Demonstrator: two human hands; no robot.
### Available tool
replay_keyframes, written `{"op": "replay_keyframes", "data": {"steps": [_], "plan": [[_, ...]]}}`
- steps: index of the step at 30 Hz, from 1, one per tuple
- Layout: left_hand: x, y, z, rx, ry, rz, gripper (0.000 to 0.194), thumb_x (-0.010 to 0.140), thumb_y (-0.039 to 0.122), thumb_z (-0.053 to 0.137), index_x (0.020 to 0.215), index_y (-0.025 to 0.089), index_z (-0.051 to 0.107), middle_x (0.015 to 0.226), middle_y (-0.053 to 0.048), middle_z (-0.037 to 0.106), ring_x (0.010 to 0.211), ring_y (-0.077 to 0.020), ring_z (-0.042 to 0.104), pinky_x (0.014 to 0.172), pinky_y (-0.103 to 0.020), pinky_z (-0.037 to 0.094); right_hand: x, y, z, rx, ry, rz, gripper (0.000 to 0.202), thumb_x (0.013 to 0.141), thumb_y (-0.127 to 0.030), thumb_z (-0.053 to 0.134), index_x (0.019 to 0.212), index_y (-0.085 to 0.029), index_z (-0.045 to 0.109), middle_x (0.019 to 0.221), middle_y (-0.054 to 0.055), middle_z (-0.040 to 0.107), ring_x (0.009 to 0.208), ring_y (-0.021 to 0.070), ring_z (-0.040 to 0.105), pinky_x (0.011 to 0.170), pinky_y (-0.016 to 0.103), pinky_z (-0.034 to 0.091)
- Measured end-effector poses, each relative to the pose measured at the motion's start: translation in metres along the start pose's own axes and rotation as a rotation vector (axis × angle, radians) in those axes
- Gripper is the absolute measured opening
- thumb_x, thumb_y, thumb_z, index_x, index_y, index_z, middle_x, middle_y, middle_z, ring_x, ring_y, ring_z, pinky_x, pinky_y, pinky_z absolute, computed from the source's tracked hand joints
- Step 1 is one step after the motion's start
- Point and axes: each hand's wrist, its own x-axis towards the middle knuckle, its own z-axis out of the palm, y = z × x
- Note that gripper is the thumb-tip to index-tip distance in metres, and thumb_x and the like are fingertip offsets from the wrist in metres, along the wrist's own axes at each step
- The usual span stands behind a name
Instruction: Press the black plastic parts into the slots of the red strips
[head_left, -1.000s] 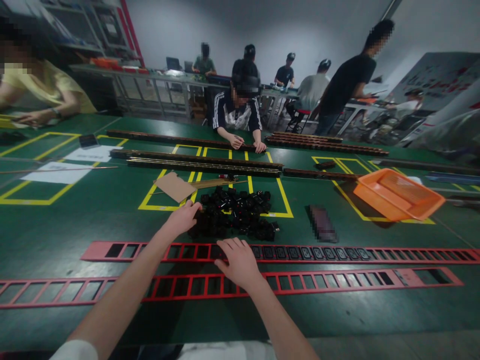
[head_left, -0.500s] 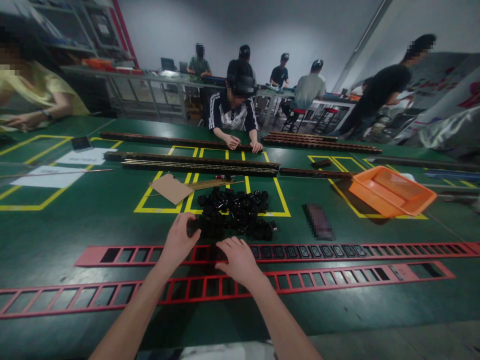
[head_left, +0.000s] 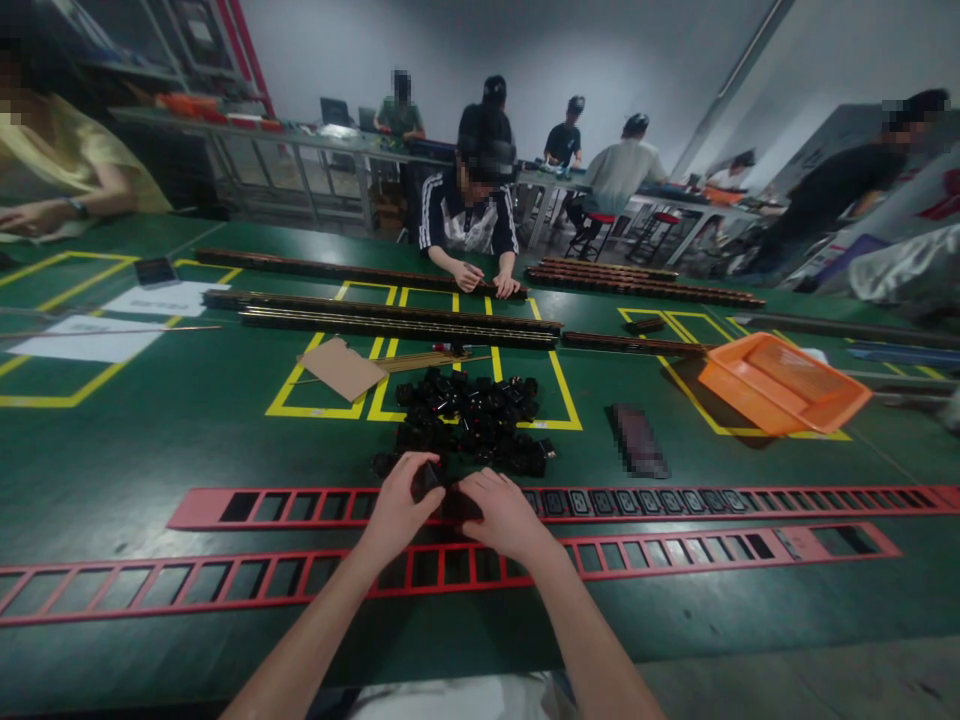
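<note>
Both hands at the far red slotted strip (head_left: pixel 675 500).
My left hand (head_left: pixel 397 508) pinches a small black socket part (head_left: pixel 427 478) over the strip; my right hand (head_left: pixel 499 512) rests beside it, fingers curled, grip unclear.

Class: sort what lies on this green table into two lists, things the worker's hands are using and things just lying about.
In use: left hand holding a black part; right hand; far red slotted strip; pile of black parts.

Lying about: orange tray; cardboard piece; near red strip.
</note>
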Motion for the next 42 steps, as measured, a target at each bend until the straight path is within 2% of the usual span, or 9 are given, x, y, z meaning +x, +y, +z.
{"op": "replay_keyframes", "data": {"steps": [9, 13, 17, 20, 24, 29, 32, 37, 42], "plan": [[0.000, -0.002, 0.005, -0.097, -0.012, -0.061, 0.033, 0.081, 0.025, 0.061, 0.114, 0.021, 0.057, 0.112, -0.005, 0.064, 0.101, -0.0210, 0.062, 0.091, -0.036, 0.049, -0.008, 0.019, -0.009, 0.012, 0.024, 0.036, 0.049, 0.076, -0.027, 0.076, 0.122, -0.024, 0.059, 0.118, 0.004, 0.064, 0.110, 0.0231, 0.054, 0.098, 0.039, 0.041], [-0.001, -0.005, 0.005, -0.089, 0.001, -0.048, 0.035, 0.080, 0.023, 0.062, 0.115, 0.021, 0.057, 0.114, -0.005, 0.063, 0.100, -0.0210, 0.062, 0.089, -0.037, 0.049, -0.010, 0.014, -0.009, -0.005, 0.043, 0.045, 0.049, 0.076, -0.025, 0.075, 0.122, -0.023, 0.059, 0.117, 0.005, 0.064, 0.111, 0.0245, 0.053, 0.098, 0.041, 0.041], [-0.001, -0.006, 0.006, -0.086, 0.023, 0.002, 0.035, 0.078, 0.019, 0.063, 0.112, 0.022, 0.056, 0.113, -0.005, 0.061, 0.104, -0.0215, 0.060, 0.090, -0.037, 0.049, -0.009, 0.003, -0.008, 0.009, 0.082, 0.068, 0.047, 0.080, -0.034, 0.071, 0.124, -0.023, 0.058, 0.120, 0.006, 0.063, 0.111, 0.0258, 0.054, 0.097, 0.044, 0.041], [-0.001, -0.005, 0.005, -0.068, 0.040, 0.063, 0.033, 0.076, 0.016, 0.064, 0.108, 0.021, 0.057, 0.112, -0.005, 0.058, 0.107, -0.0215, 0.057, 0.094, -0.039, 0.048, -0.005, -0.003, -0.002, 0.050, 0.169, 0.067, 0.047, 0.084, -0.036, 0.066, 0.128, -0.021, 0.055, 0.125, 0.009, 0.062, 0.114, 0.0261, 0.054, 0.098, 0.044, 0.042], [-0.001, -0.004, 0.004, -0.046, 0.026, 0.099, 0.033, 0.076, 0.014, 0.064, 0.108, 0.022, 0.059, 0.111, -0.005, 0.057, 0.108, -0.0218, 0.057, 0.098, -0.041, 0.047, 0.002, -0.005, 0.013, 0.081, 0.259, 0.067, 0.044, 0.088, -0.030, 0.062, 0.130, -0.020, 0.054, 0.124, 0.010, 0.062, 0.114, 0.0259, 0.055, 0.099, 0.045, 0.043], [-0.004, -0.010, 0.008, -0.129, -0.004, 0.023, 0.050, 0.078, 0.017, 0.065, 0.125, 0.023, 0.051, 0.118, -0.005, 0.060, 0.111, -0.0213, 0.060, 0.099, -0.040, 0.048, 0.004, -0.003, 0.025, 0.048, 0.310, 0.033, 0.047, 0.089, -0.021, 0.055, 0.136, -0.020, 0.050, 0.126, 0.011, 0.062, 0.113, 0.0262, 0.056, 0.098, 0.046, 0.046], [-0.007, -0.013, 0.010, -0.188, -0.033, -0.030, 0.048, 0.081, 0.020, 0.064, 0.126, 0.023, 0.048, 0.122, -0.006, 0.061, 0.114, -0.0210, 0.059, 0.100, -0.040, 0.047, 0.003, 0.000, 0.028, 0.047, 0.344, 0.005, 0.050, 0.090, -0.017, 0.052, 0.139, -0.020, 0.046, 0.127, 0.011, 0.061, 0.114, 0.0260, 0.056, 0.097, 0.046, 0.047], [-0.007, -0.008, 0.004, -0.174, -0.158, 0.048, 0.037, 0.089, 0.021, 0.055, 0.126, 0.023, 0.053, 0.128, -0.008, 0.060, 0.119, -0.0222, 0.056, 0.106, -0.043, 0.043, 0.003, 0.005, 0.030, 0.109, 0.409, -0.038, 0.032, 0.091, -0.015, 0.051, 0.122, -0.020, 0.057, 0.114, 0.010, 0.065, 0.104, 0.0242, 0.059, 0.090, 0.042, 0.049], [-0.007, 0.000, -0.002, -0.096, -0.164, 0.173, 0.038, 0.088, 0.026, 0.057, 0.126, 0.021, 0.057, 0.122, -0.010, 0.055, 0.119, -0.0247, 0.053, 0.107, -0.043, 0.042, 0.002, 0.005, 0.031, 0.130, 0.440, -0.034, 0.019, 0.088, -0.017, 0.061, 0.106, -0.020, 0.059, 0.102, 0.008, 0.066, 0.094, 0.0239, 0.060, 0.082, 0.041, 0.050]]}}
